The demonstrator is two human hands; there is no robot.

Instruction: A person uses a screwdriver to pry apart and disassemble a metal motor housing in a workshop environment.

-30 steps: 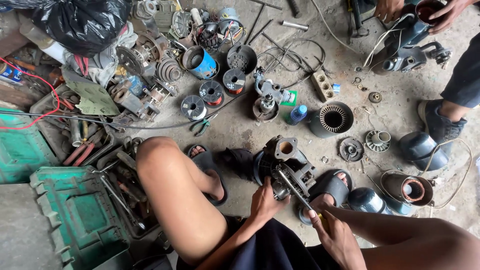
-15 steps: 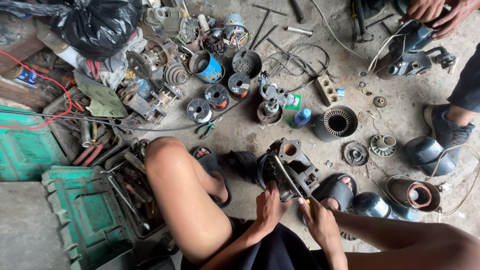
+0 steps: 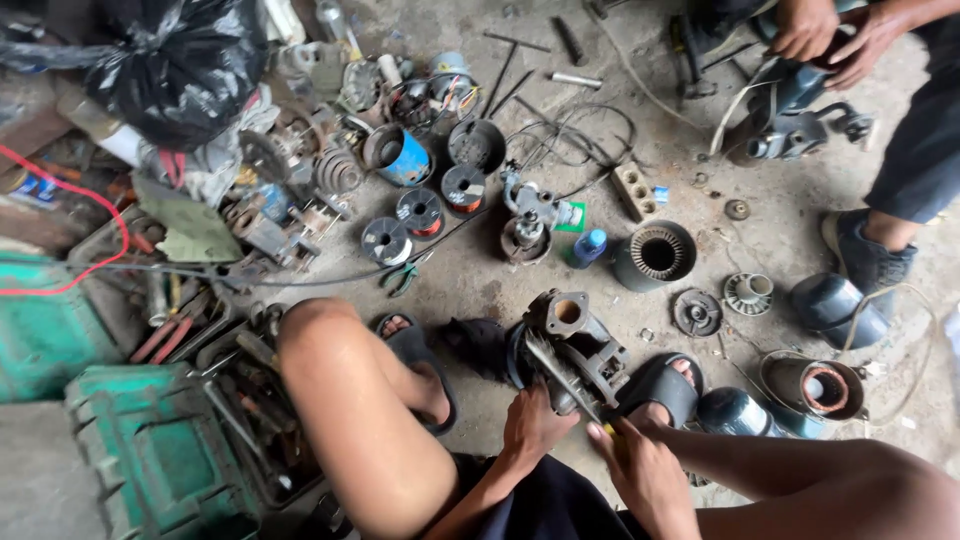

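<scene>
The left hand now clasps the pump housing on the floor; the right hand, shifted nearer, pinches the brush against it, steadier for scrubbing.

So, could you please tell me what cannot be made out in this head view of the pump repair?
- The tip of the long tool: lost against the dark pump housing.
- The left hand grip on the housing: fingers hidden behind it.
- The right hand hold on the tool handle: too blurred to tell.
- The other person's hands: cut off by the top edge.
</scene>
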